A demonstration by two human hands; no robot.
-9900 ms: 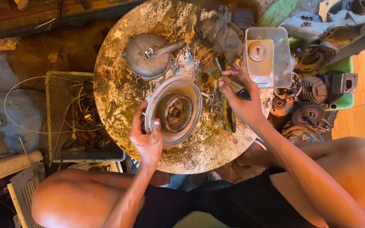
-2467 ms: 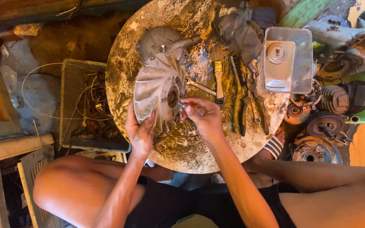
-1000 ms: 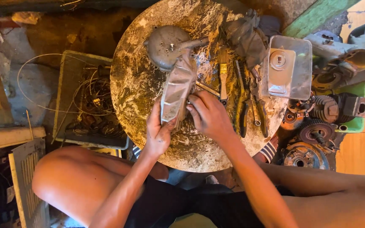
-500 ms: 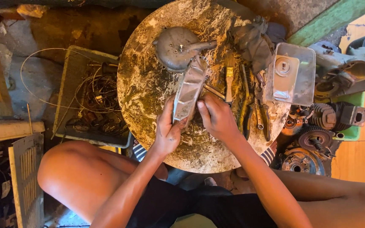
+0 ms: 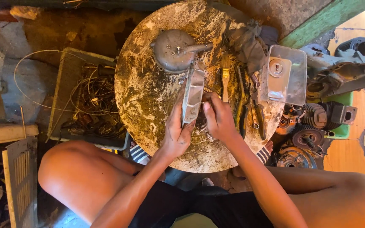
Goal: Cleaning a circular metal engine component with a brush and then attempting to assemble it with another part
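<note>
A person sits over a round, grimy work table (image 5: 148,105) and looks straight down at their own hands. The left hand (image 5: 175,134) grips a grey metal fan wheel (image 5: 193,95) stood on its edge near the middle of the table, fingers wrapped over its left rim. The right hand (image 5: 217,118) is closed against the wheel's right face, fingertips pinched at something too small to make out.

The wheel could tip or roll off its edge, since only one hand steadies it on an uneven, greasy surface. Its thin rim might also slip against oily fingers.

Seen edge-on, the wheel is a narrow, dull silver band, scuffed and dirty. Just beyond it on the table lies a domed grey housing (image 5: 175,50) with a spout. On the table's right side lie a brush (image 5: 225,76), hand tools (image 5: 254,118) and a rag (image 5: 246,42).
</note>
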